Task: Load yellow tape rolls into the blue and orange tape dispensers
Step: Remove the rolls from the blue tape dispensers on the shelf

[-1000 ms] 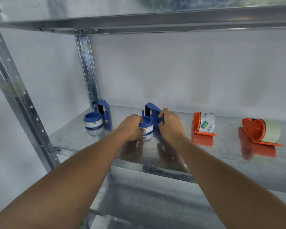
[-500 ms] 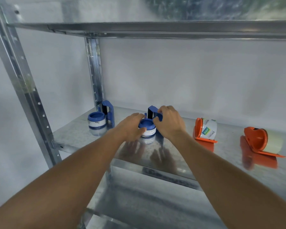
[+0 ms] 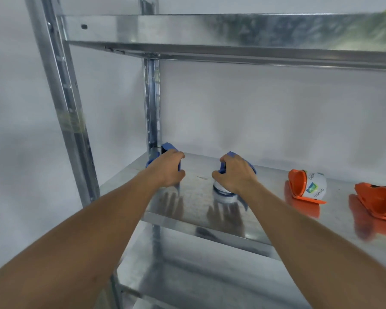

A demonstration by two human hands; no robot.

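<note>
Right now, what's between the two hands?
Head view: only bare shelf between the left hand and right hand, each gripping a blue dispenser.

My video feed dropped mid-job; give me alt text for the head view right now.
Each hand grips a blue dispenser on a metal shelf: the left hand holds the left dispenser by the corner post, the right hand holds the middle dispenser. Two orange dispensers lie further right, untouched.
</note>
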